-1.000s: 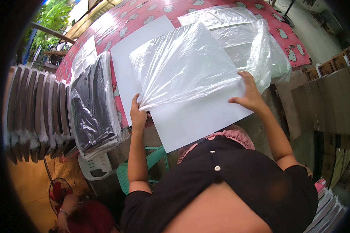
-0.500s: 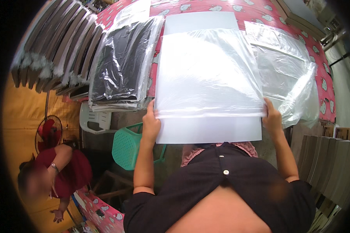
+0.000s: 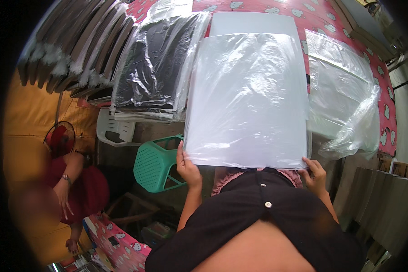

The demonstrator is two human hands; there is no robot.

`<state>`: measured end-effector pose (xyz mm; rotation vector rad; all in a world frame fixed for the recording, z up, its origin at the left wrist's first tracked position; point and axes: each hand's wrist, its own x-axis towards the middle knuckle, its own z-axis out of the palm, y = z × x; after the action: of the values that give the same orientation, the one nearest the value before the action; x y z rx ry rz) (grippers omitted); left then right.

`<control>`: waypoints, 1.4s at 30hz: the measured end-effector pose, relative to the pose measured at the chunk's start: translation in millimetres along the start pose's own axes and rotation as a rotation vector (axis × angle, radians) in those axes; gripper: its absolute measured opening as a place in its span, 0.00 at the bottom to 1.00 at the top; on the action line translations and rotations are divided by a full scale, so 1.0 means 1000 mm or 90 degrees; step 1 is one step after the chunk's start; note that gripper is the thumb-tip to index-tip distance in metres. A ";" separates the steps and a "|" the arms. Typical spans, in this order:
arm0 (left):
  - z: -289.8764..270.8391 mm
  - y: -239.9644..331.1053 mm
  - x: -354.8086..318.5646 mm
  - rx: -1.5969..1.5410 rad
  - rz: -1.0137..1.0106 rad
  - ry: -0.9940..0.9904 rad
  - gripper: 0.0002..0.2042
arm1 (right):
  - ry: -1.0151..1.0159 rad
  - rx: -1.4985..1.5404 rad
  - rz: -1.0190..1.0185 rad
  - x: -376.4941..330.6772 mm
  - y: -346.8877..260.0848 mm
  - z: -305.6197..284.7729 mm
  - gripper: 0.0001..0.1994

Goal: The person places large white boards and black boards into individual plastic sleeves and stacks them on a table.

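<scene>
A white sheet (image 3: 247, 109) lies inside a clear plastic sleeve at the front of the table, its near end reaching to my waist. My left hand (image 3: 189, 170) pinches the near left corner of the sleeved sheet. At the opposite near corner, my right hand (image 3: 314, 174) grips the edge between thumb and fingers. The plastic covers the sheet down to its near edge, with glare and wrinkles across the top. Beneath it, another pale sheet (image 3: 258, 22) shows at the far end.
Dark panels in plastic (image 3: 152, 68) lie to the left, beside a row of upright wrapped boards (image 3: 72, 43). Clear plastic sleeves (image 3: 342, 86) lie at right. Below the table are a green stool (image 3: 154, 165) and grey boards (image 3: 381, 204). A person in red (image 3: 86, 190) sits at left.
The sleeve's open edge has come down over the bare near strip of the white sheet. Both my hands have moved closer to my body, to the near corners.
</scene>
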<state>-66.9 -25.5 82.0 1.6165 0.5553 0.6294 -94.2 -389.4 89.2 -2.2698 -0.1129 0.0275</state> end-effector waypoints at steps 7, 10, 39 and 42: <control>0.056 0.015 0.059 -0.364 0.057 0.112 0.10 | 0.086 0.025 0.021 -0.013 0.009 0.041 0.18; 0.058 0.019 0.084 -0.425 0.054 0.143 0.10 | 0.079 0.060 0.036 -0.006 -0.008 0.057 0.14; 0.010 -0.049 0.238 0.606 0.166 -0.151 0.24 | -0.013 0.044 -0.251 0.174 -0.128 0.163 0.21; 0.041 0.012 0.197 0.531 0.274 -0.258 0.21 | 0.330 -0.169 -0.104 0.117 -0.043 0.074 0.22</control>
<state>106.0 75.2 107.2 2.6171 0.1510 0.3606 14.4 -294.8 76.3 -2.4454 -0.0270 -0.6931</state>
